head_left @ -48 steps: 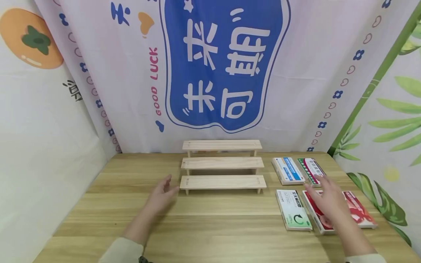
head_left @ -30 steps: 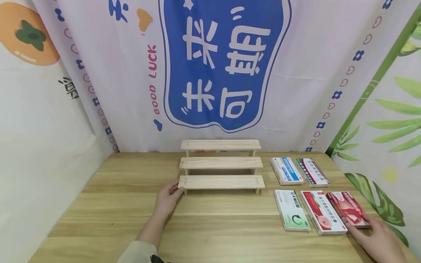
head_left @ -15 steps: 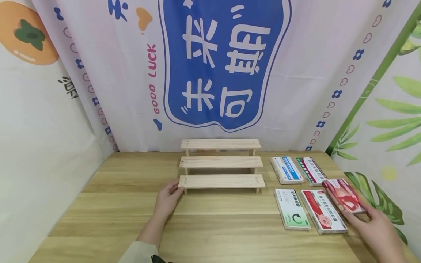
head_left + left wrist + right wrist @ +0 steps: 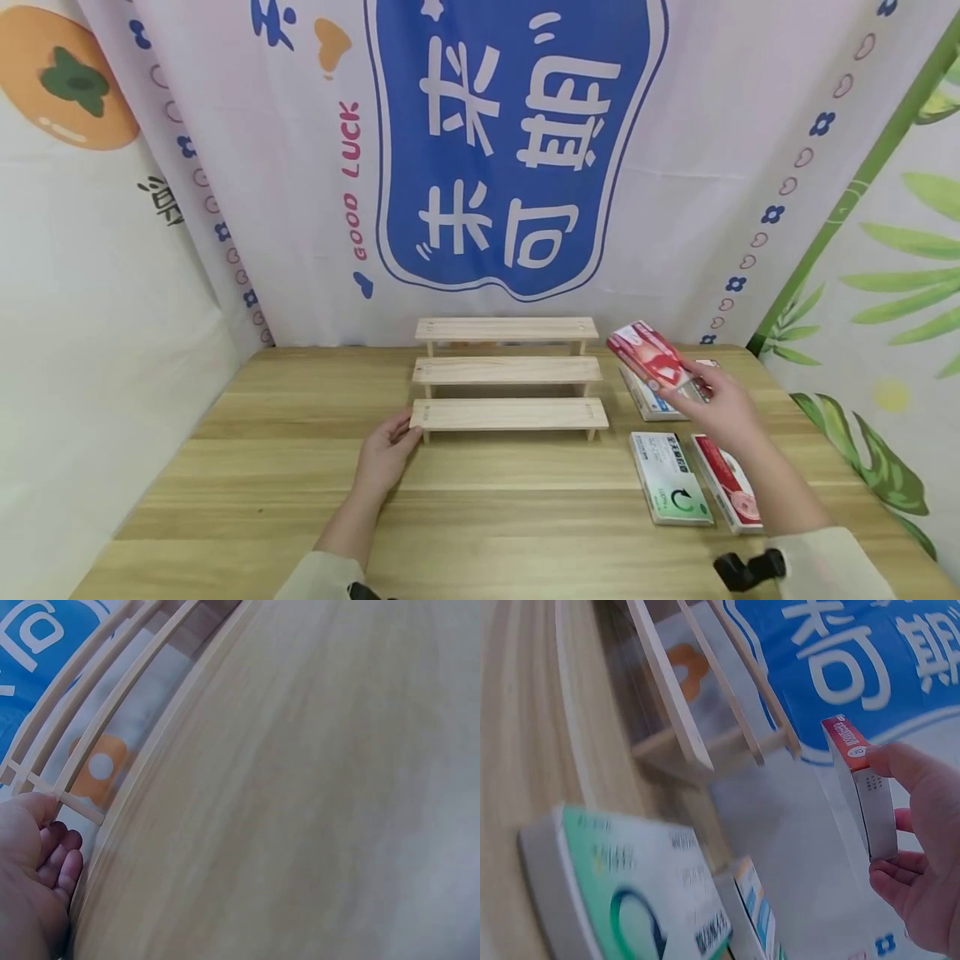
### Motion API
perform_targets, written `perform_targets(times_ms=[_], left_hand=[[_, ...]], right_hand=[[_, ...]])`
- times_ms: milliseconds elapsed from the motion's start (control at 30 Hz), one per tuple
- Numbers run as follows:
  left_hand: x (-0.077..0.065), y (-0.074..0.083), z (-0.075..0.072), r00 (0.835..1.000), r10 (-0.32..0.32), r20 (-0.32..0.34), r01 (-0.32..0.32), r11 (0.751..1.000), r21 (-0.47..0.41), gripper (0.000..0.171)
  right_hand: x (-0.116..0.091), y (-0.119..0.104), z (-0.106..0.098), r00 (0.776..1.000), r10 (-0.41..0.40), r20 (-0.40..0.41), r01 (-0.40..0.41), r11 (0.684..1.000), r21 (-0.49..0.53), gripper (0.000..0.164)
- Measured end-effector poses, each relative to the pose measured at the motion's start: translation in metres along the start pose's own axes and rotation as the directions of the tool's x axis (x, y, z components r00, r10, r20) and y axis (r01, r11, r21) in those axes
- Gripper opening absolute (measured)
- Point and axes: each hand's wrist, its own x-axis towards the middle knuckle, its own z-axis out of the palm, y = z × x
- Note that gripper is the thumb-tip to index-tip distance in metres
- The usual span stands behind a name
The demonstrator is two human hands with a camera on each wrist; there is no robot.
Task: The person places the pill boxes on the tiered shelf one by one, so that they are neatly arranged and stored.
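While the right grip point(image 4: 716, 408) holds it, the red box point(image 4: 645, 354) looks closed

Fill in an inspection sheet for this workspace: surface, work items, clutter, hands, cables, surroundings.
Surface: wood-grain tabletop.
Work items: three-tier wooden rack standing near the back edge; red box held above the table; green-and-white box lying flat; red-and-white box partly hidden by the right forearm; blue-and-white box partly behind the held box.
Clutter: nothing seen.
Left hand: fingers hold the left end of the rack's lowest shelf.
Right hand: fingers grip the red box at one end.
Cables: nothing seen.
Surroundings: printed cloth backdrop behind; more printed cloth at both sides.
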Motion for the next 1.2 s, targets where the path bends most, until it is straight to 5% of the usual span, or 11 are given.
perform_targets(times_ms=[600,1200], left_hand=[[0.001,0.001,0.001,0.999,0.025,-0.019,-0.025,1.0,0.012,0.044],[-0.002,0.001,0.002,1.0,0.018,-0.023,-0.018,1.0,-0.005,0.042]], right_hand=[[0.069,-0.09,0.062,0.978,-0.2,0.063,0.195,0.977,0.081,0.08],[0.095,-0.166,0.119,0.966,-0.217,0.141,0.203,0.973,0.107,0.079]])
